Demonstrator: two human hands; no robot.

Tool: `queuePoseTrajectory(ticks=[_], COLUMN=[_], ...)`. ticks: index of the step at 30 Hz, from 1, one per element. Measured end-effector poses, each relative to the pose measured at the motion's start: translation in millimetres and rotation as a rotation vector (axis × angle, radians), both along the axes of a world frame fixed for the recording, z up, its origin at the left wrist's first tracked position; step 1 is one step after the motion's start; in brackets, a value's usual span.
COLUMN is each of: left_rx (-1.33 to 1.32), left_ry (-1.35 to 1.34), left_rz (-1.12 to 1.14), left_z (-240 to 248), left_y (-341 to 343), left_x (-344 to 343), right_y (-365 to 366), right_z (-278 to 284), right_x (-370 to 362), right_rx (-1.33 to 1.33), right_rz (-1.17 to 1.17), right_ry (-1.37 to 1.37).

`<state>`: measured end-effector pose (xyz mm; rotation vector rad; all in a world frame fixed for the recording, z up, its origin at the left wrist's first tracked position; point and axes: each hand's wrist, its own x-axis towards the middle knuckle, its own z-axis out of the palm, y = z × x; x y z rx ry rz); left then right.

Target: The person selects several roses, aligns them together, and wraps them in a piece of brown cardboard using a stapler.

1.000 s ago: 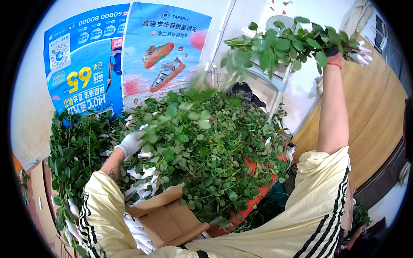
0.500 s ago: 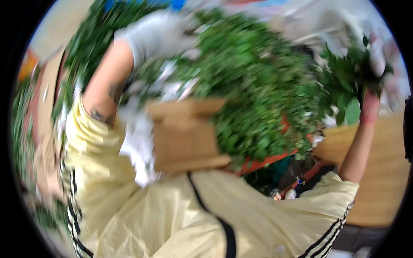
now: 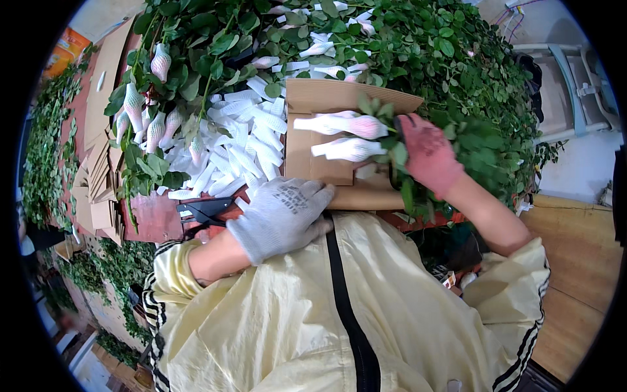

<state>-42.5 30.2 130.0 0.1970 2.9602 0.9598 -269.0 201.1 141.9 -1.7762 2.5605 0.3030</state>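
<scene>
Apparently, the step in hand is the placing of mesh-sleeved roses (image 3: 353,125) on a folded cardboard wrapper (image 3: 320,171). Their stems are gripped just behind the heads by the red-gloved right hand (image 3: 428,157), and the sleeved heads are pointed left, over the cardboard; whether they are fully rested on it cannot be told. The near left corner of the wrapper is covered by the grey-gloved left hand (image 3: 281,212), its fingers laid forward; whether the edge is pinched or merely pressed cannot be seen. White foam mesh sleeves (image 3: 251,134) are heaped just left of the wrapper. For the next move, level heads, a steadied wrapper and a gentle release of the stems seem to be called for.
</scene>
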Motion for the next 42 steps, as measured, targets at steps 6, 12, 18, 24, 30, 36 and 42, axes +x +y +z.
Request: queuePoseTrajectory(ticks=[6, 12, 18, 24, 30, 36, 42], left_rx=[0.151, -0.044, -0.177, -0.164, -0.085, -0.104, -0.216], left_ry=[-0.015, 0.079, 0.158, 0.263, -0.004, -0.08, 0.005], left_rz=[-0.065, 0.219, 0.144, 0.258, 0.273, 0.021, 0.051], left_z=[-11.5, -28.2, -68.0, -83.5, -26.9, -75.4, -78.2], left_y=[-28.8, -49.9, -44.3, -48.1, -40.3, -42.1, -38.6], left_x=[-26.3, -57.0, -63.5, -68.0, -56.1, -56.1, -64.6], right_y=[0.1, 13.3, 12.7, -19.1, -27.7, -10.6, -25.0], right_z=[-45.4, 17.6, 0.1, 8.7, -21.6, -16.6, -11.3], right_x=[1.9, 15.8, -3.0, 6.1, 17.2, 25.3, 9.0], right_rx=[0.331, 0.249, 0.409, 0.439, 0.367, 0.214, 0.29], right_rz=[-0.041, 0.044, 0.272, 0.378, 0.266, 0.47, 0.316], right_ry=[-0.032, 0.035, -0.461, -0.351, -0.308, -0.107, -0.652])
